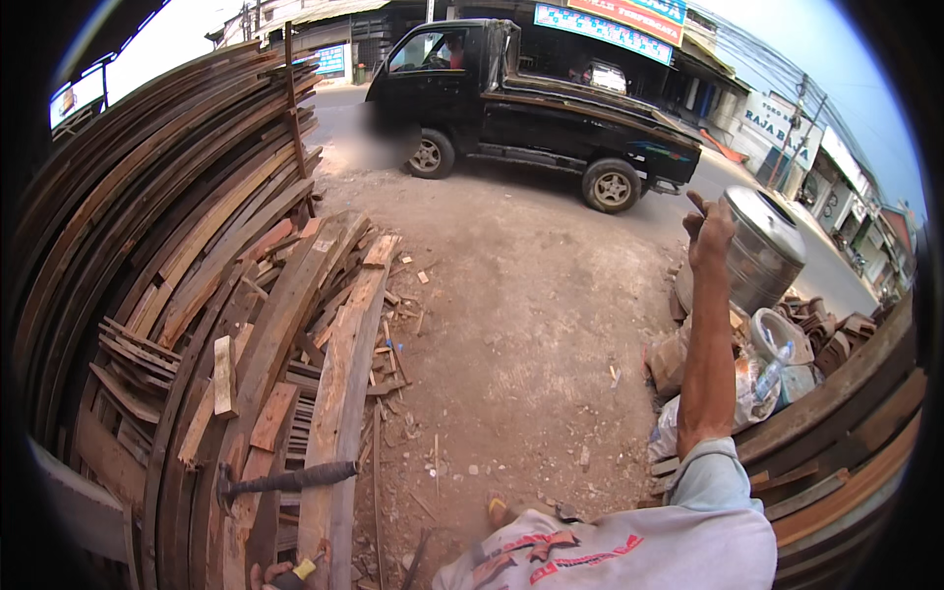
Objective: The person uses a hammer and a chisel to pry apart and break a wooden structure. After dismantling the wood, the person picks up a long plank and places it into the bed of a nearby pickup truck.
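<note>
My right arm reaches forward on the right side, with my right hand [710,231] raised in the air. Its fingers are partly bent but apart, and nothing shows in them. In the view it overlaps the left edge of a shiny metal drum [762,246]. Low at the left, my left hand [260,576] is mostly cut off by the lower edge. Its fingers are bent against a small black and yellow object [293,578], whose kind I cannot make out. A hammer [295,479] with a dark handle lies across the wooden planks [339,393] just beyond that hand.
Tall stacks of long boards [128,197] line the left side. A black pickup truck [551,128] stands across the far end, by the road. Filled sacks [669,423], a white bucket [782,334] and more timber [836,423] lie at the right. Wood scraps litter the dirt ground [521,334].
</note>
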Motion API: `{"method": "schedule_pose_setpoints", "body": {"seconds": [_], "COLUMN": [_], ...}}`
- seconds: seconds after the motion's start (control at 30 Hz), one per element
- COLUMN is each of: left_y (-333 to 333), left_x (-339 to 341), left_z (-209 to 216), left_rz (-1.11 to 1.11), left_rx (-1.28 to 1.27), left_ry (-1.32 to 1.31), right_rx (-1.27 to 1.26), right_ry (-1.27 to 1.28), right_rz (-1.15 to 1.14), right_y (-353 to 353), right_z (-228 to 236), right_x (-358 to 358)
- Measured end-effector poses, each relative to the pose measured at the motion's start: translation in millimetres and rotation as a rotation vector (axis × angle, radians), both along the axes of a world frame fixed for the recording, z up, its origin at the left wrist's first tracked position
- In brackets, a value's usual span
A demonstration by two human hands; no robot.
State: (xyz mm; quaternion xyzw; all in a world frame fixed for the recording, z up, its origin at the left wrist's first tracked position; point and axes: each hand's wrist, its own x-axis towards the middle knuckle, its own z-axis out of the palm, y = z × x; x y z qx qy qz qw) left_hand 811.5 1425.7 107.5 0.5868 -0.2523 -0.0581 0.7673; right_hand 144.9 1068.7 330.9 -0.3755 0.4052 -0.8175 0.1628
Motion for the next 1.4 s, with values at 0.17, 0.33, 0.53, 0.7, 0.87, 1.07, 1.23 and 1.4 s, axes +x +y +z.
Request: {"method": "schedule_pose_setpoints", "body": {"seconds": [0.17, 0.33, 0.53, 0.7, 0.87, 1.07, 1.23, 1.4], "left_y": [-1, 0, 22, -10, -15, -31, -40, -75], "left_x": [-1, -11, -2, -6, -15, -43, -47, -89], "left_z": [-1, 15, 57, 54, 54, 74, 69, 92], "left_rz": [0.005, 0.048, 0.245, -0.194, -0.176, -0.058, 0.064, 0.306], "left_rx": [-0.007, -0.022, 0.709, 1.003, 1.007, 1.185, 1.301, 1.502], "left_ry": [-0.127, -0.042, -0.577, -0.812, -0.774, -0.658, -0.666, -0.786], "right_rx": [0.021, 0.061, 0.175, 0.354, 0.548, 0.685, 0.769, 0.825], "right_ry": [-0.032, -0.059, -0.039, -0.008, -0.052, -0.165, -0.251, -0.283], "right_rz": [0.025, 0.065, 0.004, 0.085, 0.194, 0.236, 0.191, 0.073], "right_y": [0, -6, 6, 10, 5, -22, -39, -45], "right_z": [-17, -35, -64, -131, -204, -274, -321, -357], "right_x": [10, 9, 33, 40, 33, 4, -50, -117]}}
